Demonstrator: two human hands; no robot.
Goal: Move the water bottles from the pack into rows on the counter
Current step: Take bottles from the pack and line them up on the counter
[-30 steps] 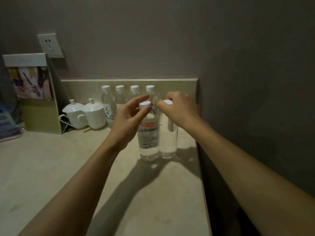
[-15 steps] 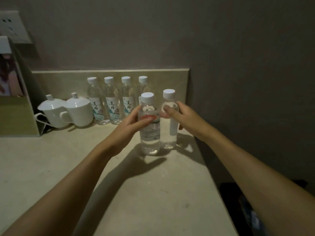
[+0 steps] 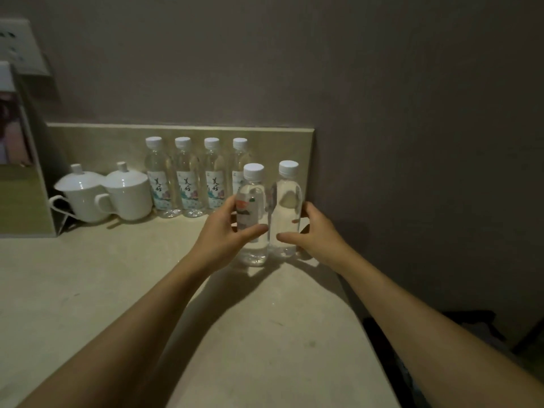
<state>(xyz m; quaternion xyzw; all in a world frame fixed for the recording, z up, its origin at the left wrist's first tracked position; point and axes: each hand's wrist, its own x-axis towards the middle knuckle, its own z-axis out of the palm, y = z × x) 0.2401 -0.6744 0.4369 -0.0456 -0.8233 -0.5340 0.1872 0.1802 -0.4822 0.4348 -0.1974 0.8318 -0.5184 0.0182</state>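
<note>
Two clear water bottles with white caps stand side by side on the beige counter (image 3: 117,290) near its right edge. My left hand (image 3: 223,231) is wrapped around the left bottle (image 3: 252,201), which has a red label. My right hand (image 3: 315,231) cups the right bottle (image 3: 287,207), thumb in front and fingers behind. Behind them a row of several labelled bottles (image 3: 188,181) stands against the backsplash. No pack is in view.
Two white lidded cups (image 3: 103,195) sit left of the back row. A display stand (image 3: 20,172) rises at the far left, below a wall socket (image 3: 17,45). The counter ends at its right edge (image 3: 362,319), beside a dark wall.
Both hands have slid down from the caps to the bodies of the two front bottles. The bottles stay upright on the counter, and the view has shifted to the right.
</note>
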